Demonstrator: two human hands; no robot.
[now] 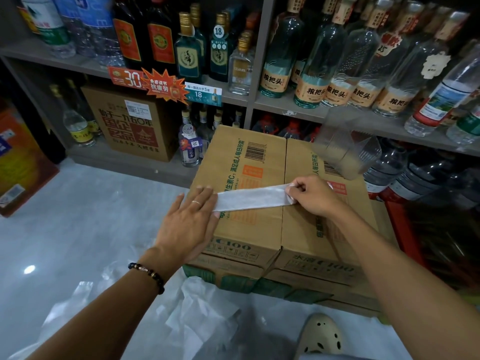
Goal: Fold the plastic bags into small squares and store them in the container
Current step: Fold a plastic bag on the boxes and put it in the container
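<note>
Plastic bag (pixel 253 198), folded into a long narrow strip, lies flat across top of cardboard box (pixel 259 229). Left hand (pixel 188 224) presses strip's left end with straight fingers; ring on one finger, bead bracelet (pixel 148 275) at wrist. Right hand (pixel 311 194) pinches strip's right end. Clear plastic container (pixel 345 149) sits on box's far right corner. Loose white bags (pixel 200 315) lie on pale floor (pixel 78 216) below. Shelves (pixel 298 110) behind hold bottles. Beige clog (pixel 320 336) at bottom edge.

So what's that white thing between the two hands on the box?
In the head view, a plastic bag folded into a long strip spans the cardboard box between them: left hand presses one end flat, right hand pinches the other.
</note>
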